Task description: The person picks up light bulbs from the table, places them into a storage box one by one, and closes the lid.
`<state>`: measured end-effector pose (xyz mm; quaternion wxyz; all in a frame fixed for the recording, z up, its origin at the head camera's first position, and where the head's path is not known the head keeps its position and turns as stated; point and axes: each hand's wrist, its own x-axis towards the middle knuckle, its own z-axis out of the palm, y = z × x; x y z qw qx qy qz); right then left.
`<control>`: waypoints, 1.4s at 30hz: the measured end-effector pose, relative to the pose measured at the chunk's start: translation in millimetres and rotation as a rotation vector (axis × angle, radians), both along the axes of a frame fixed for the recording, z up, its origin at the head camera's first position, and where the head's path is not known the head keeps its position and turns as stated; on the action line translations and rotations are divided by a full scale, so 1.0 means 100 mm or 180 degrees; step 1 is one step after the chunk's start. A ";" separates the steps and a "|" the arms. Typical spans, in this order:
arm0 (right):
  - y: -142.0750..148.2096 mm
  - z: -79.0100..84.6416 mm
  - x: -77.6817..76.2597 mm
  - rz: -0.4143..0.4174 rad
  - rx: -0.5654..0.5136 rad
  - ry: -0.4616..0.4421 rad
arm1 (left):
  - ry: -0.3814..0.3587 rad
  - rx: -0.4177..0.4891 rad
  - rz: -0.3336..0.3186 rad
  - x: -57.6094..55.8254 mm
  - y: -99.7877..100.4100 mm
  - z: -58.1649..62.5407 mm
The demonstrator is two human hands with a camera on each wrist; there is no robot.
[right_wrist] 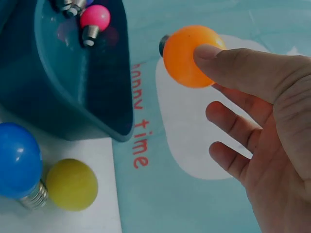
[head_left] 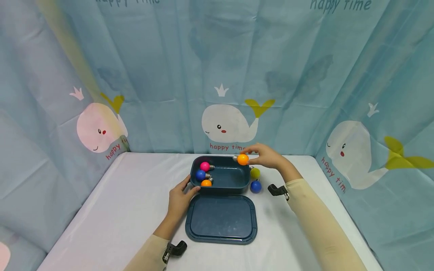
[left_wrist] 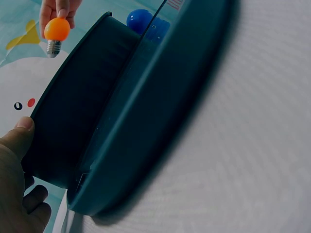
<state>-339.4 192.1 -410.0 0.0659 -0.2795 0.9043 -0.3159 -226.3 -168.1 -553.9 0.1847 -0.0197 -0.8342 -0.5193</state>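
My right hand (head_left: 266, 155) pinches an orange light bulb (right_wrist: 182, 56) between thumb and fingers. It holds the bulb over the back right corner of a dark blue box (head_left: 234, 177), the metal screw base pointing left. At the box's front left corner, my left hand (head_left: 179, 199) grips the wall, its thumb (left_wrist: 25, 123) up by the rim. Inside the box, along its left side, lie a pink bulb (head_left: 205, 166), a blue bulb (head_left: 200, 175) and a second orange bulb (head_left: 206, 183).
Just right of the box, a yellow bulb (head_left: 255, 173) and another blue bulb (head_left: 255, 186) lie on the white table (head_left: 135, 210). A flat dark blue lid (head_left: 222, 218) lies in front of the box. Behind the table hangs a blue whale-print curtain (head_left: 162, 124).
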 end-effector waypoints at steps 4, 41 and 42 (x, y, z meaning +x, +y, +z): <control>-0.08 0.02 -0.06 0.0079 0.0089 -0.0031 | -0.0025 0.0011 -0.0033 0.01 0.00 0.01; -0.79 -0.10 -0.51 0.0626 0.0606 -0.0296 | -0.0050 -0.0027 -0.0004 0.01 0.00 0.00; -0.81 -0.11 -0.51 0.0650 0.0619 -0.0286 | -0.0044 -0.0029 -0.0005 0.01 0.01 0.01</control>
